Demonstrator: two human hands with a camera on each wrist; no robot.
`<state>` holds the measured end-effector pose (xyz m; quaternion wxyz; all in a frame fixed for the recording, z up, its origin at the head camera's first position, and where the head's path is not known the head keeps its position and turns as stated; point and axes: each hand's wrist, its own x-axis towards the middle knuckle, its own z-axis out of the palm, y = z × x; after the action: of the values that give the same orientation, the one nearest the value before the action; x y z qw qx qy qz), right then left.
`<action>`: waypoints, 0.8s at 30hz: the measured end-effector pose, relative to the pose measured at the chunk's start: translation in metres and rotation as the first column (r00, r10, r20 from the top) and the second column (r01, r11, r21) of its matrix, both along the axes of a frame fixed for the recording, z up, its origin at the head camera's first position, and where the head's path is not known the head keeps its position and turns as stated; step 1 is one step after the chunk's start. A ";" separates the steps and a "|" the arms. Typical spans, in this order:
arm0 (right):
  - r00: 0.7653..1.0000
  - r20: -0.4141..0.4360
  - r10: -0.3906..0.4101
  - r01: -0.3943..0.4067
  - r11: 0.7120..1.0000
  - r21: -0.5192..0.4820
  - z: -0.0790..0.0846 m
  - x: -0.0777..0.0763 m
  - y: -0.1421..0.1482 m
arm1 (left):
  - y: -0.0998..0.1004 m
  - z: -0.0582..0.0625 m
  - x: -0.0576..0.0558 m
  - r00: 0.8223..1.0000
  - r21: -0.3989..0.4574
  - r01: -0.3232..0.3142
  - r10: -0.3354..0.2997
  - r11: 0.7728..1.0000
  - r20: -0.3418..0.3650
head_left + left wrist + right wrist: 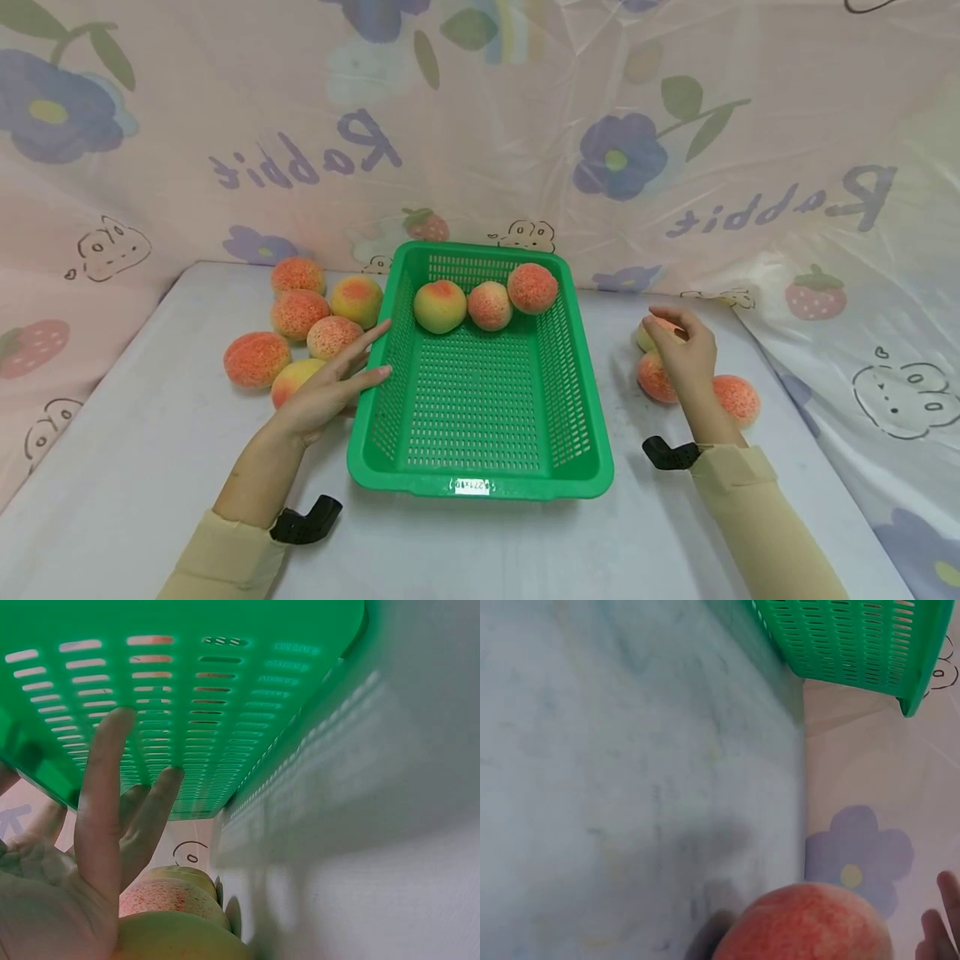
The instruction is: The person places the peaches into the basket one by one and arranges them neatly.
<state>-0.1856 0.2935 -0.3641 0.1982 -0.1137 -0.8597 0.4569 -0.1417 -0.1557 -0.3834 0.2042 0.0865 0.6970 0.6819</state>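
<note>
A green plastic basket (pixel 480 483) stands on the table with three peaches at its far end, one of them yellowish (pixel 439 307). My left hand (pixel 322 404) touches the basket's left side with extended fingers; in the left wrist view, fingertips (pixel 171 776) lie against the slotted wall. Over the peaches right of the basket is my right hand (pixel 690 346), fingers bent loosely above the farthest peach (pixel 647 337), which it partly hides. Fingertips (pixel 949 900) show apart from a red peach (pixel 810 926) in the right wrist view. Nothing is visibly held by this hand.
Several peaches, including a red one (pixel 257 360), lie left of the basket near my left hand. Another peach (pixel 737 400) sits beside my right wrist. A patterned cloth (pixel 487 150) hangs behind the white table (pixel 480 550).
</note>
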 end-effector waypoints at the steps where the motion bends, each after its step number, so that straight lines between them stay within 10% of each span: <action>1: 1.000 0.012 -0.010 0.010 1.000 -0.002 0.000 0.001 0.000 | 0.000 0.000 0.000 1.000 0.002 0.001 -0.001 1.000 0.000; 24: 0.941 0.329 0.076 -0.084 0.996 0.009 -0.007 0.024 0.009 | -0.001 -0.002 -0.002 1.000 0.013 0.005 -0.005 1.000 -0.001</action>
<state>-0.1615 0.3027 -0.3709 0.0350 -0.1509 -0.8898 0.4292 -0.1433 -0.1565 -0.3850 0.2050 0.0895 0.6926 0.6858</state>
